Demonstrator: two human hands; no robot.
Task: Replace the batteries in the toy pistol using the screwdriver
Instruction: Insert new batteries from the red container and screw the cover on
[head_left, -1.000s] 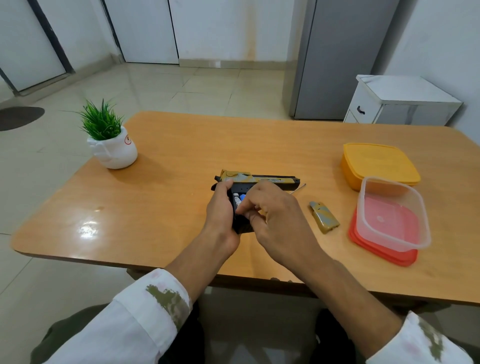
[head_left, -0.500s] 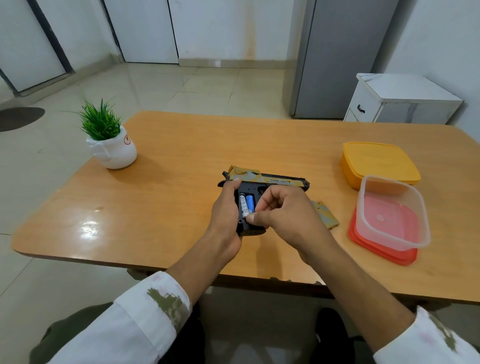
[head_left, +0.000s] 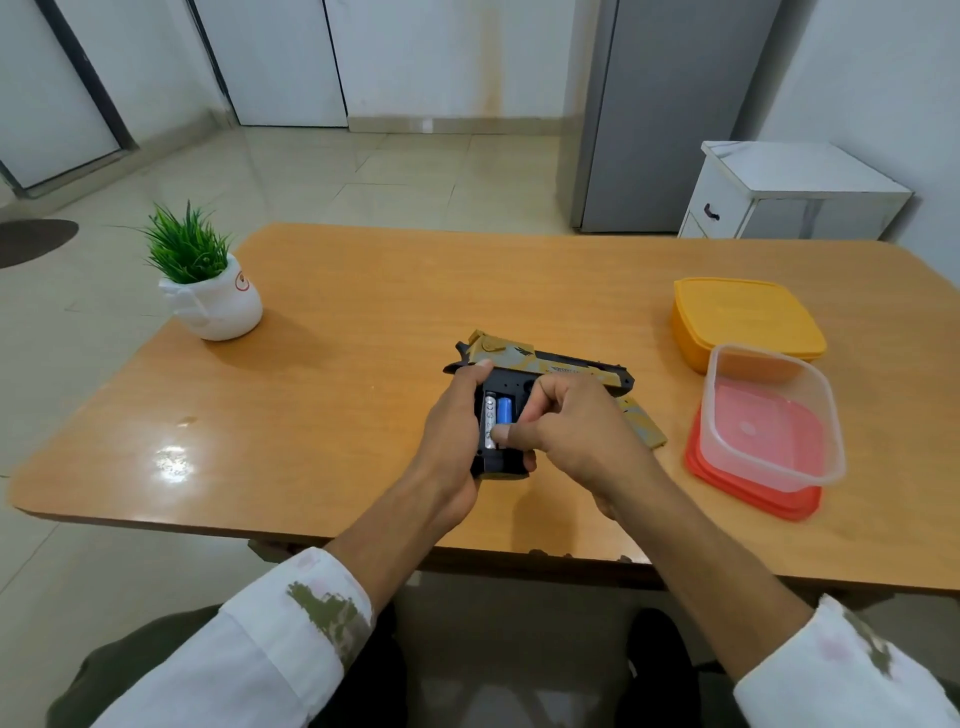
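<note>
Blue battery (head_left: 505, 410) pinched by right hand (head_left: 576, 436); left hand (head_left: 449, 441) grips toy pistol (head_left: 550, 364).

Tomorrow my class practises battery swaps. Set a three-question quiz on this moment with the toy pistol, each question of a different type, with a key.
1. True or false: the cover is fastened over the battery compartment of the toy pistol.
2. Fill in: the thumb of the right hand touches the lower ends of two batteries, the silver battery and a ____ one.
3. Which hand grips the pistol's handle? A) the left hand B) the right hand C) neither

Key
1. False: the cover lies on the table beside the pistol, and the compartment is open.
2. Blue: the blue battery.
3. A
</note>
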